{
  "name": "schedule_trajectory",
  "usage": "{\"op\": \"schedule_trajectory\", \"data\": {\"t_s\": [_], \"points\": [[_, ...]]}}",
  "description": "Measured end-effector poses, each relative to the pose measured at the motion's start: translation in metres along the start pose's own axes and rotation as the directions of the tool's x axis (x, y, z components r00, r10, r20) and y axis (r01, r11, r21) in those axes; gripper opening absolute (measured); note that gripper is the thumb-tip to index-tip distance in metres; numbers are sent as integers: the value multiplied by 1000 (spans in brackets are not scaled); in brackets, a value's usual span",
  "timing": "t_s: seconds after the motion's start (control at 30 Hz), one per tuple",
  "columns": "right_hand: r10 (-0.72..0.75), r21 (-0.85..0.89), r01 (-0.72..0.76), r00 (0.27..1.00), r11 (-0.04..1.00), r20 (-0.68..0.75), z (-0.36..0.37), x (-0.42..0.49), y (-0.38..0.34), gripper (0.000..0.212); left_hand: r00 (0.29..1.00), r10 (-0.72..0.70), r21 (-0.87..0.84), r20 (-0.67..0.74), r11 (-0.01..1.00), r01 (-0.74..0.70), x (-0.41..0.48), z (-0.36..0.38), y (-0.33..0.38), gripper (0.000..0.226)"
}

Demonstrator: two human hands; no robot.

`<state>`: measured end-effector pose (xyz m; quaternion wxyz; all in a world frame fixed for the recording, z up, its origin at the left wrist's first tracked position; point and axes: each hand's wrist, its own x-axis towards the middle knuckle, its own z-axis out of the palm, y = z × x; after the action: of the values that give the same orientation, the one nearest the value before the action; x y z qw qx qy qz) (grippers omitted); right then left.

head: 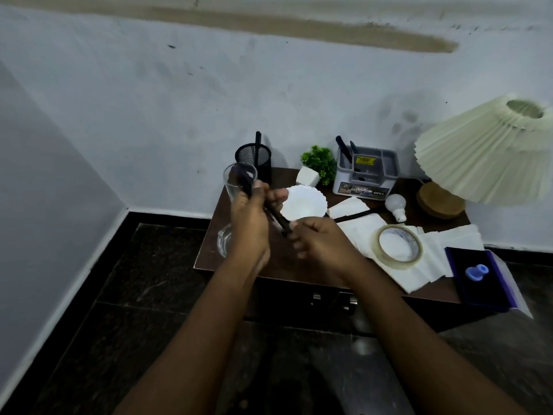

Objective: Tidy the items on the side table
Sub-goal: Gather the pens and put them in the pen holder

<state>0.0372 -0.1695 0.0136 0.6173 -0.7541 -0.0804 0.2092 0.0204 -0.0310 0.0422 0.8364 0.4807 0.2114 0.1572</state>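
Gripping a black pen (pixel 276 220) centre-left of frame, over the table's (pixel 299 274) left end, L hand (pixel 250 223) curls round its upper shaft while R hand (pixel 320 244) pinches the lower tip, prob. to cap it before dropping it in the mesh pen cup (pixel 254 158) behind.

Over a cluttered bench (pixel 284 272), the left hand (pixel 250 223) grips a black pen (pixel 276 217) beside a tall clear glass (pixel 230 187). The right hand (pixel 320 244) pinches the pen's lower end, near a white scalloped bowl (pixel 305 205), tissues (pixel 359 230) and a tape roll (pixel 399 262).
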Motion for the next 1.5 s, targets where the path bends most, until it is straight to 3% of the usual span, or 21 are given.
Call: {"op": "schedule_trajectory", "data": {"t_s": [0.03, 0.07, 0.13, 0.2, 0.37, 0.47, 0.57, 0.7, 0.9, 1.03, 1.1, 1.17, 1.23, 1.33, 1.5], "points": [[-104, -345, 81, 993, 935, -50, 2, 4, 5, 23, 999, 16, -75, -38, 997, -19, 6, -5, 7, 23], [-200, -585, 138, 979, 799, -41, 4, 6, 10, 27, 998, 18, -118, -60, 993, -25, 10, -10, 11, 24], [-274, -762, 193, 961, 618, 21, 12, 9, 16, 38, 997, -2, -148, -82, 989, -10, 12, -19, 17, 25], [-262, -808, 204, 963, 553, 64, 19, 15, 23, 48, 997, -8, -137, -79, 991, -3, 11, -23, 17, 25], [-107, -839, 121, 991, 530, 75, 28, 25, 29, 61, 998, 9, -117, -54, 993, -15, 11, -23, 19, 26], [-92, -852, 91, 995, 515, 50, 32, 31, 32, 62, 999, 18, -100, -39, 995, -21, 12, -25, 19, 28], [-174, -870, 111, 984, 481, 29, 30, 32, 35, 55, 999, 30, -86, -33, 996, -32, 14, -27, 19, 30], [-282, -909, 129, 959, 397, 12, 20, 23, 40, 25, 999, 1, -101, -38, 995, -5, 16, -25, 18, 29], [-238, -902, 76, 971, 425, -30, 5, 12, 39, 25, 997, -74, -75, 12, 994, 75, 15, -19, 17, 33], [-294, -846, 161, 956, 509, 5, -21, 6, 17, 16, 993, -84, 37, 79, 996, 81, 9, -12, 14, 39], [-315, -739, 171, 947, 652, -58, -35, 4, 7, 18, 993, -51, 156, 107, 987, 34, 6, -9, 11, 30], [-288, -496, 190, 949, 847, -128, -46, 1, -2, 16, 989, 5, 283, 147, 958, -47, 3, -4, 8, 14], [-242, -166, 214, 955, 963, -172, -53, 0, -10, 10, 983, 64, 393, 172, 911, -128, 3, -1, 2, 17], [-195, 115, 228, 950, 967, -243, -57, 1, -16, 9, 969, 22, 442, 247, 887, -133, 0, 6, -7, 18], [-140, 217, 208, 947, 954, -290, -59, 9, -15, 18, 898, -206, 460, 389, 888, 4, -8, 15, -19, 21]]}}
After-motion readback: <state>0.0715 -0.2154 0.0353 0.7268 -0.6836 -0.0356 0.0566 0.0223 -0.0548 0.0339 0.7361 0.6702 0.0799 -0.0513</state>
